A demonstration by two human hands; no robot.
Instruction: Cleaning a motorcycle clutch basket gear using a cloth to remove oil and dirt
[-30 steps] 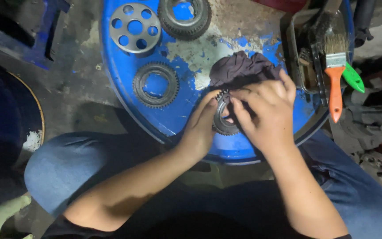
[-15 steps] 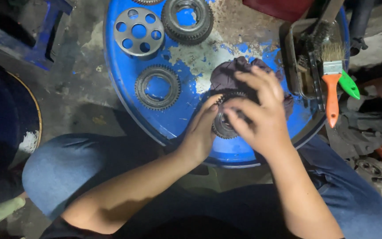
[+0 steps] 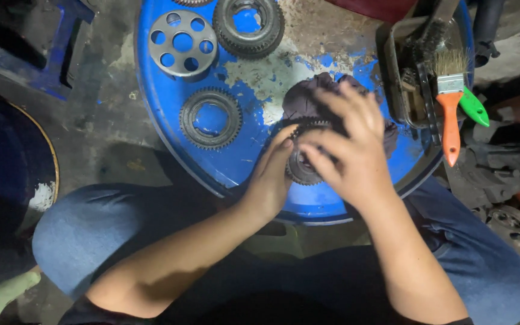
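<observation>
- Grimy concrete floor surrounds a round blue drum lid (image 3: 170, 126) that serves as the bench, its paint worn to pale patches near the middle.
- Both hands meet over the near part of the lid, above the person's denim-clad knees.
- The left hand (image 3: 272, 180) cups a toothed metal gear (image 3: 304, 170) from its left side, fingers curled against the rim and thumb up by the teeth.
- The right hand (image 3: 350, 150) lies over the top of the same gear, fingers spread and pressing down, so most of the gear is hidden.
- A dark purple rag (image 3: 308, 99) lies bunched just behind the gear, partly under the right hand; whether that hand is gripping the cloth cannot be told.
- Left of the hands, a ring gear (image 3: 210, 118) lies flat on the lid.
- Farther back sit a grey disc with round holes (image 3: 182, 43) and a thick toothed ring (image 3: 248, 25), side by side.
- At the lid's right edge a dark metal tray (image 3: 399, 78) holds a paintbrush with an orange handle (image 3: 451, 114); a green handle (image 3: 473, 108) pokes out beside it.
</observation>
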